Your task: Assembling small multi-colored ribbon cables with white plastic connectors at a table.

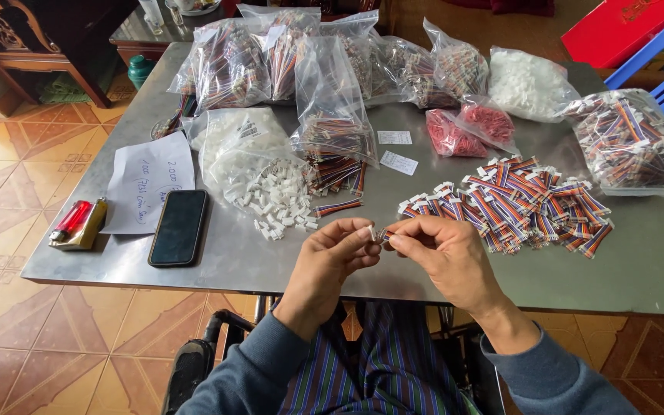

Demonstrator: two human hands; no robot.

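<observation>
A steel worktop (pixel 270 261) carries clear bags of striped wire leads (pixel 332 100) along its far edge, one bag of white connector housings (pixel 528 81) (far right) and two small white labels (pixel 397 150). The near edge lies bare. Left hand (pixel 332 261) pinches a white housing (pixel 371 231); right hand (pixel 443 257) pinches a striped lead (pixel 385 234) touching it.
</observation>
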